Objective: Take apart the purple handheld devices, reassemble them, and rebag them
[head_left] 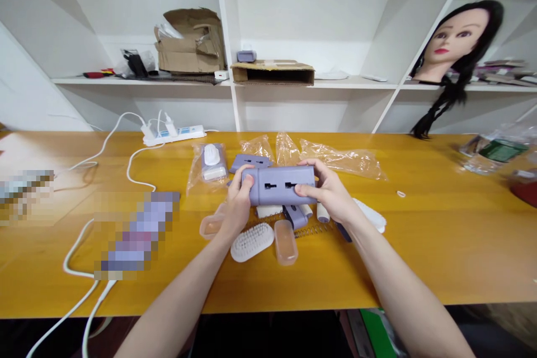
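Note:
A purple plastic case (279,193) with two black slots is held level above the table between both hands. My left hand (240,197) is closed on its left end, the thumb on the front face. My right hand (329,187) grips the right end, its thumb near the right-hand slot. Below lie a white bristle brush head (252,242), a clear peach-tinted box (286,243) and a second such box (211,225). Metal springs (312,230) and a purple part (296,216) lie partly hidden under the case. Behind it sits another slotted purple panel (250,163).
Clear plastic bags (344,158) lie behind the hands, and a bagged purple item (213,162) is at back left. A blurred-out phone-like device (142,232) with white cables is to the left, near a power strip (174,134). A plastic bottle (497,151) lies at right.

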Demonstrator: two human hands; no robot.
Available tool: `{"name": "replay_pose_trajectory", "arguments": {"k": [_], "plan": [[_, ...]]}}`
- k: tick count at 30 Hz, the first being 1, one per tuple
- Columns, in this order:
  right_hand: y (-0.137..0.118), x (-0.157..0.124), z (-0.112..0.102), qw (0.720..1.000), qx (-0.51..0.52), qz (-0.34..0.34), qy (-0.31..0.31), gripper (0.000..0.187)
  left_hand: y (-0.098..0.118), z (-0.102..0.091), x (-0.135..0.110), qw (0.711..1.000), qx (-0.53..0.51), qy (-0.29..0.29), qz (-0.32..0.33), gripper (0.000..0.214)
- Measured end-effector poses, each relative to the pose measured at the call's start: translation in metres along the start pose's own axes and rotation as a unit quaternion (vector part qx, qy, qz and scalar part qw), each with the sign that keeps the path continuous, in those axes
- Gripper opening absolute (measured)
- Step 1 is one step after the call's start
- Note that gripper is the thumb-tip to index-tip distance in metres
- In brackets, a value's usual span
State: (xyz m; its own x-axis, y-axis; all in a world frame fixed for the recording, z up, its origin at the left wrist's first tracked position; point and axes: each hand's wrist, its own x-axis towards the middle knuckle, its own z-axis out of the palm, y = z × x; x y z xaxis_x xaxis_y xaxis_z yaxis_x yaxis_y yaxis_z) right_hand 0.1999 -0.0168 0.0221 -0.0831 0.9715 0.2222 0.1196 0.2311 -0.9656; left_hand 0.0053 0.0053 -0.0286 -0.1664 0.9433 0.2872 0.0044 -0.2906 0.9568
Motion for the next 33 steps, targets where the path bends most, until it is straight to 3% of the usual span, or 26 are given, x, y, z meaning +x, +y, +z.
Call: {"name": "replay_pose_trajectory", "arguments": {"k": [6, 10, 14, 19, 23, 26, 28, 31, 33], "plan": [[-0.006, -0.002, -0.001, 0.999, 0.009, -0.003, 0.035, 0.045, 0.005, -0.004, 0.002, 0.998, -0.060, 0.025, -0.004, 0.025], [-0.010, -0.001, -0.006, 0.997, 0.015, -0.029, 0.066, 0.045, 0.013, -0.005, 0.004, 0.981, -0.180, 0.000, -0.072, 0.030], [-0.010, 0.000, -0.010, 0.997, 0.002, -0.025, 0.070, 0.044, 0.017, -0.003, 0.003, 0.966, -0.206, -0.012, -0.154, 0.030], [-0.006, 0.002, -0.015, 0.997, 0.010, -0.024, 0.070, 0.046, 0.021, -0.014, 0.005, 0.927, -0.278, -0.124, -0.219, 0.045], [-0.006, 0.005, -0.023, 0.994, 0.046, -0.011, 0.101, 0.046, 0.028, -0.025, 0.006, 0.920, -0.290, -0.195, -0.178, 0.075], [-0.009, 0.007, -0.031, 0.991, 0.060, -0.003, 0.116, 0.046, 0.031, -0.026, 0.008, 0.936, -0.265, -0.182, -0.147, 0.084], [-0.012, 0.008, -0.036, 0.990, 0.056, -0.008, 0.132, 0.046, 0.030, -0.024, 0.011, 0.940, -0.271, -0.150, -0.145, 0.072], [-0.012, 0.009, -0.044, 0.985, 0.048, -0.033, 0.162, 0.049, 0.027, -0.023, 0.017, 0.937, -0.293, -0.060, -0.181, 0.043], [-0.011, 0.009, -0.047, 0.980, 0.018, -0.078, 0.180, 0.056, 0.026, -0.024, 0.022, 0.926, -0.294, -0.017, -0.236, 0.045]]}}
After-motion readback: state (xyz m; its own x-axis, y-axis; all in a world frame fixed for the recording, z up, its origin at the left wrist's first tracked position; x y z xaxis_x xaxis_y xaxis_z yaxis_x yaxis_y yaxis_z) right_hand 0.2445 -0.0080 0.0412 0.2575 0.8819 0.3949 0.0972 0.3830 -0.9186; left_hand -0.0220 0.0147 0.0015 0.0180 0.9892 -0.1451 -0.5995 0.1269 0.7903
